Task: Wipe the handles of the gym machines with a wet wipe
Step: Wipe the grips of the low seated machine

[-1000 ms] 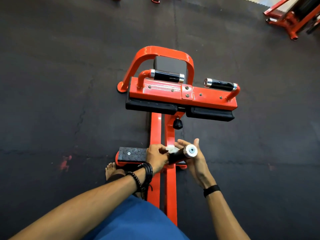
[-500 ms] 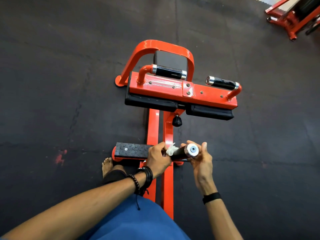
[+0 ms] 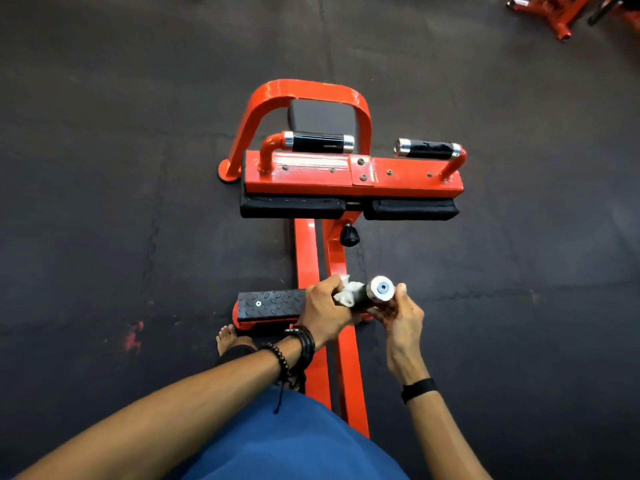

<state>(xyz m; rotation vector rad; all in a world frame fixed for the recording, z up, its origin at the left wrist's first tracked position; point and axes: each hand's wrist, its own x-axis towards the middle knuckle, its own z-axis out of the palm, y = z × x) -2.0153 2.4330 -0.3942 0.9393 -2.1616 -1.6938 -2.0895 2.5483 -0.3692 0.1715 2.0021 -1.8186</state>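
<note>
An orange gym machine [image 3: 353,178] stands on the dark floor in front of me. Its near handle [image 3: 379,289], black with a chrome end cap, points toward me at centre. My left hand [image 3: 323,306] grips a crumpled white wet wipe [image 3: 348,292] wrapped against the handle's black grip. My right hand [image 3: 398,315] holds the handle's chrome end from below and the right, fingers curled round it. Two more black handles, a left handle [image 3: 318,142] and a right handle [image 3: 427,148], sit on top of the far crossbar.
A black checker-plate footplate [image 3: 270,303] lies just left of my left hand, with a bare foot [image 3: 228,337] beside it. The machine's orange rail [image 3: 306,258] runs toward me between my arms. Another orange machine [image 3: 571,15] stands at the top right.
My right hand has closed round the handle's chrome end, where it first lay open beside it. The left hand keeps the wipe on the grip. The view has shifted slightly.
</note>
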